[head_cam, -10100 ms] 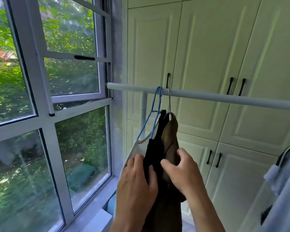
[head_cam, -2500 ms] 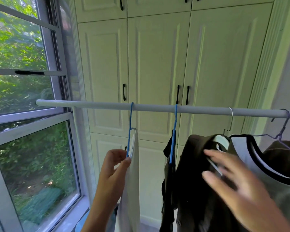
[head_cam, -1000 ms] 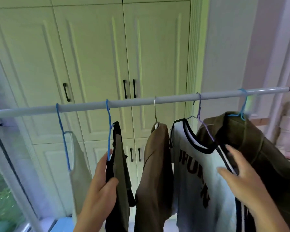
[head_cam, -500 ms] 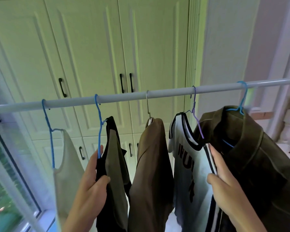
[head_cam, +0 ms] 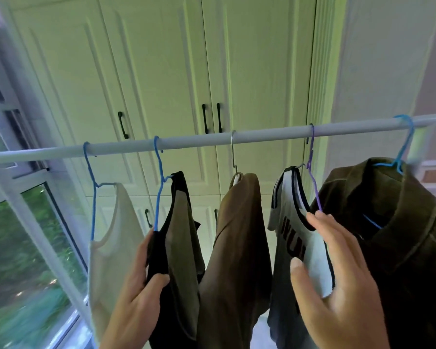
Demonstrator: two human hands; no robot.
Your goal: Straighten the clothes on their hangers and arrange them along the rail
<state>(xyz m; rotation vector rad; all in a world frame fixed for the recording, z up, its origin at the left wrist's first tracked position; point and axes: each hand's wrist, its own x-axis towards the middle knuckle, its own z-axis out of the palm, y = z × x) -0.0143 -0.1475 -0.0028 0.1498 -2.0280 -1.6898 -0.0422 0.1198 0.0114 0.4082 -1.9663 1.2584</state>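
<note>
Closing since a moment ago, the right hand (head_cam: pixel 337 285) pinches the white black-trimmed jersey (head_cam: pixel 312 263) right of the middle of the white metal rail (head_cam: pixel 199 143); the left hand (head_cam: pixel 139 285) grips the black-and-olive top (head_cam: pixel 179 235). Best slide the hanger hooks (head_cam: pixel 233 149), not cloth.

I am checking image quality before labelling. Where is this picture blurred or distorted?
Head view: the window and the right end of the rail are motion-smeared; the cabinet doors lean from the wide lens; the right hand is slightly soft.

Left grip (head_cam: pixel 136 293), right grip (head_cam: pixel 342 285), both bare.
</note>
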